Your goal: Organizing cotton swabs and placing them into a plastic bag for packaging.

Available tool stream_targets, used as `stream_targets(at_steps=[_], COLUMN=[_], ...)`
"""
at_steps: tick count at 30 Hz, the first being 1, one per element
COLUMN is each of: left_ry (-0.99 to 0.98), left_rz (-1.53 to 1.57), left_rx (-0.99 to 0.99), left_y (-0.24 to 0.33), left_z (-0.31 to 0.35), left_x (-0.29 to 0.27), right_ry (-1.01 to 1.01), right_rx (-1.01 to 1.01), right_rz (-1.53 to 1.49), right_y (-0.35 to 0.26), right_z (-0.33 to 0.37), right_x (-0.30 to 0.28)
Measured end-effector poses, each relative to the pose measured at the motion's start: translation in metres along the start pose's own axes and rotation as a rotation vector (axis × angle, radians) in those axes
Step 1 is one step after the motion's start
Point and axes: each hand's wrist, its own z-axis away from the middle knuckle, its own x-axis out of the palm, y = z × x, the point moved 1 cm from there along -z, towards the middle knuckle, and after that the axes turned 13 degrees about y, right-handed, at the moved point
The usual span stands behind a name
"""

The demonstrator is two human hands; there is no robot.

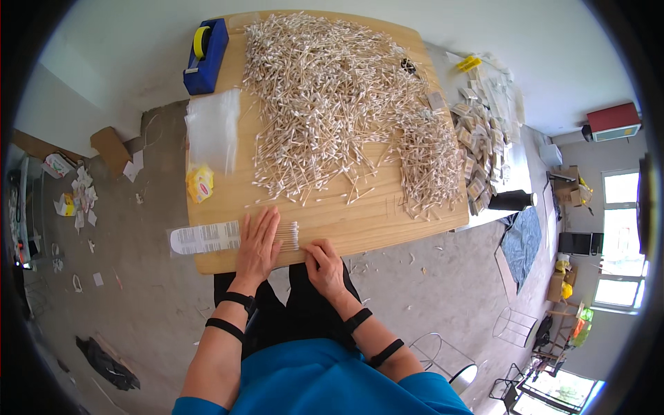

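My left hand [259, 242] lies flat with its fingers stretched out, across a clear sleeve with a printed white card [204, 238] at the table's near edge. From under it, on its right, a neat row of cotton swabs [290, 235] sticks out side by side. Just right of the row's ends is my right hand [325, 268], fingers curled together at the table edge. Whatever its fingertips may hold is hidden. Beyond both hands a large heap of loose cotton swabs [325, 90] covers much of the wooden table [360, 228].
At the far left stand a blue tape dispenser [206, 59], a stack of clear plastic sleeves [213, 131] and a crumpled yellow wrapper [200, 183]. Right of the table, a white surface carries many small packs [477, 138] and a black bottle [512, 200]. A stool [462, 377] stands behind right.
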Motion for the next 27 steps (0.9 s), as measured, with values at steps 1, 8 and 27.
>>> stream_targets(at_steps=[1,8,27], left_ry=[-0.002,0.003,-0.008], left_rz=[0.0,-0.001,-0.034], left_rx=[-0.005,-0.012,-0.018], left_y=[0.0001,0.002,0.0023], left_z=[0.0002,-0.0017,-0.0019], left_x=[0.0002,-0.0017,-0.0006], right_ry=[-0.005,-0.015,-0.02], right_rx=[0.002,-0.005,-0.065], right_rz=[0.0,-0.008,0.037], right_y=[0.0008,0.0005,-0.0017], right_z=[0.0001,-0.0005,-0.0071], right_x=[0.0013,0.0031,0.006])
